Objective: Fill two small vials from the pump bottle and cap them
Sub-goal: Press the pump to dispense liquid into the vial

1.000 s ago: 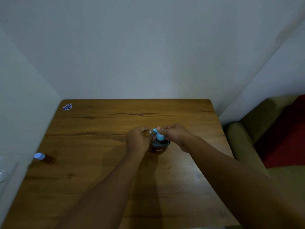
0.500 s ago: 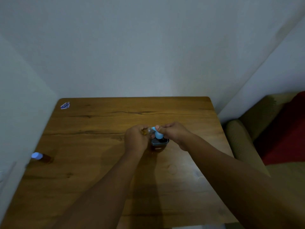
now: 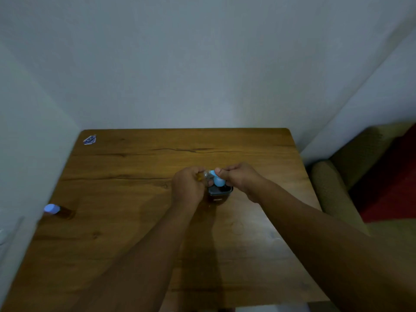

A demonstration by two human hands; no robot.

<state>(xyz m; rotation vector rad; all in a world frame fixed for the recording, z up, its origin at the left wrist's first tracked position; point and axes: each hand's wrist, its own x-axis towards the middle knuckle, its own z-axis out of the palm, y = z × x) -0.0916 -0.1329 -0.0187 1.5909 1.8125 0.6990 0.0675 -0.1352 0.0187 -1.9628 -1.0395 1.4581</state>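
Over the middle of the wooden table (image 3: pixel 135 221), my left hand (image 3: pixel 188 188) grips a small clear vial (image 3: pixel 206 175) with amber liquid, held on its side. My right hand (image 3: pixel 238 179) pinches a light blue cap (image 3: pixel 218 180) at the vial's mouth. Just below both hands stands the dark pump bottle (image 3: pixel 219 194), mostly hidden by them. A second vial (image 3: pixel 56 210) with a light blue cap lies on its side at the table's left edge.
A small blue-and-white sticker (image 3: pixel 90 139) sits at the table's far left corner. White walls close off the left and far sides. An olive armchair (image 3: pixel 333 190) with a red cushion (image 3: pixel 391 181) stands right of the table.
Both hands stay together over the pump bottle with the vial and cap between them. The view has shifted slightly; nothing else has visibly moved.
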